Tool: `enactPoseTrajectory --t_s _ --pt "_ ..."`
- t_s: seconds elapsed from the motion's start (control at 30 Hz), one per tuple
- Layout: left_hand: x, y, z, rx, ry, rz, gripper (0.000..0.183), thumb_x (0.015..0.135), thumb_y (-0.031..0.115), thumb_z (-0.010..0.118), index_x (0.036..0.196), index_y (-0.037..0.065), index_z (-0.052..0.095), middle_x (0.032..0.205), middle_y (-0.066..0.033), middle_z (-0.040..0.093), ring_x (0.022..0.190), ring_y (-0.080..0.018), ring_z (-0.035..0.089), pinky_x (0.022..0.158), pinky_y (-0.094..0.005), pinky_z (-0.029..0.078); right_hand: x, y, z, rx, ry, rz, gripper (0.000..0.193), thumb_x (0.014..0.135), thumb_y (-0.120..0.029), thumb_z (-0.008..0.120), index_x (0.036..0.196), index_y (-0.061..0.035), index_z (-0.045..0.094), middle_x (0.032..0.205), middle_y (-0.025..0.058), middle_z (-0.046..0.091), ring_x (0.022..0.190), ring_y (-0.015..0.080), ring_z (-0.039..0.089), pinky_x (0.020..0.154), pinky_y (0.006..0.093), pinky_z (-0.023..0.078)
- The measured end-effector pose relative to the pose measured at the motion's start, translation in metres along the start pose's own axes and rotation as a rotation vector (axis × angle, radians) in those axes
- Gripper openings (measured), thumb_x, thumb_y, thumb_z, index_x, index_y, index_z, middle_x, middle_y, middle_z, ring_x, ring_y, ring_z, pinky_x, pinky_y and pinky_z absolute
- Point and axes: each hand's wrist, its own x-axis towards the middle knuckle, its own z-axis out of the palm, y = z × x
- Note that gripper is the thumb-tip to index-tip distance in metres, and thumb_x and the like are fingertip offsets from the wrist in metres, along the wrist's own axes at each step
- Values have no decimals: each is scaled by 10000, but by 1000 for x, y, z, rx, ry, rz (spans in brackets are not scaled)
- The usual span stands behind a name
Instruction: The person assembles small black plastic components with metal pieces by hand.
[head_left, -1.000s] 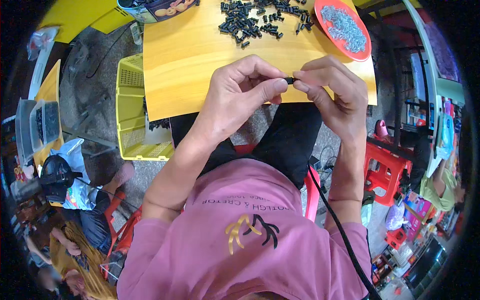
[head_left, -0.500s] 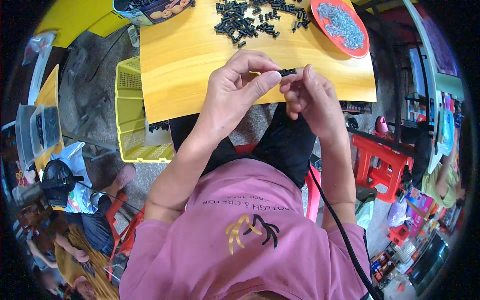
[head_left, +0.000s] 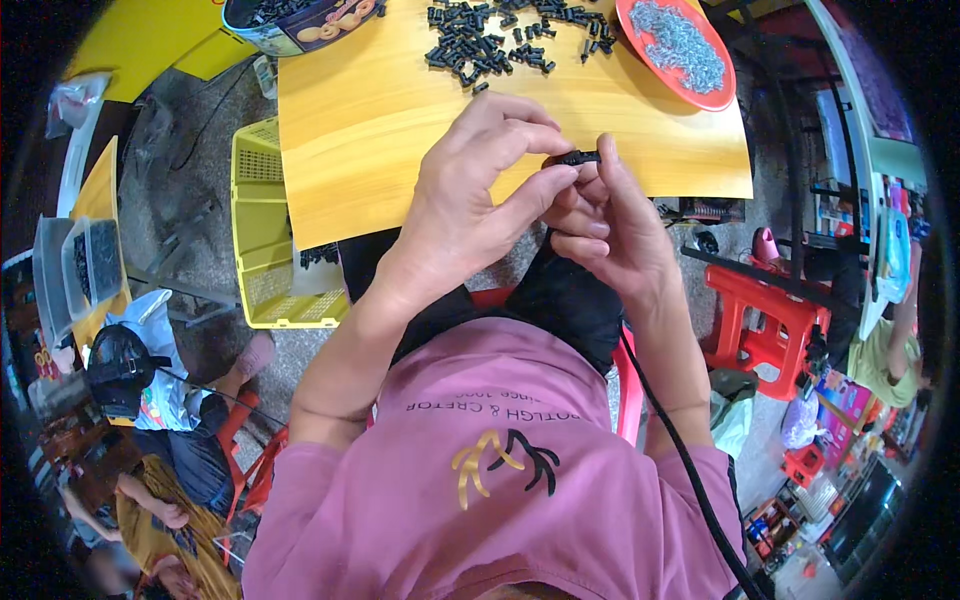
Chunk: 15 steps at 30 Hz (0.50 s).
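A small black plastic part (head_left: 578,158) is held level above the near side of the yellow table. My left hand (head_left: 465,185) has its thumb against the part's left end, with the index finger arched just over it. The fingers of my right hand (head_left: 625,225) are curled under the part, and the right thumb stands at its right end. Further back on the table lies a loose heap of similar black parts (head_left: 470,45). Right of the heap, a red plate (head_left: 722,98) carries many tiny clear or silvery pieces (head_left: 680,48).
At the table's far left stands a round tin (head_left: 290,38) with black parts in it. A yellow crate (head_left: 262,285) is below the table's left edge. Red stools (head_left: 765,325) stand at the right. A black cable (head_left: 680,450) runs over my right side. Other people sit at lower left and far right.
My right fingers have closed in under the black part, and its right end now meets my right thumb. The part has dropped slightly toward me. My left index finger has lifted a little.
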Motion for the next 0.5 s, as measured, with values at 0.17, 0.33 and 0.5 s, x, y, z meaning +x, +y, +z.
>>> enactPoseTrajectory --t_s 0.17,0.33,0.5 --pt "-2 2 3 15 13 31 148 775 27 679 919 19 649 894 -116 622 813 -262 634 692 -327 510 -1 5 3 43 -12 -31 347 908 -425 601 896 -79 573 731 -4 548 474 21 329 403 165 263" --pt "-1 7 2 -55 -16 -13 135 791 10 692 923 12 662 942 -104 645 874 -208 631 755 -291 502 -1 12 9 43 -136 -146 297 918 -392 597 916 -97 562 725 -28 509 476 5 311 417 161 267" --pt "-2 8 4 -87 6 -44 137 787 6 694 919 7 659 937 -101 648 861 -198 631 747 -287 502 1 12 20 -69 -130 -206 214 948 -330 556 952 -117 542 727 -53 493 472 5 274 426 170 271"
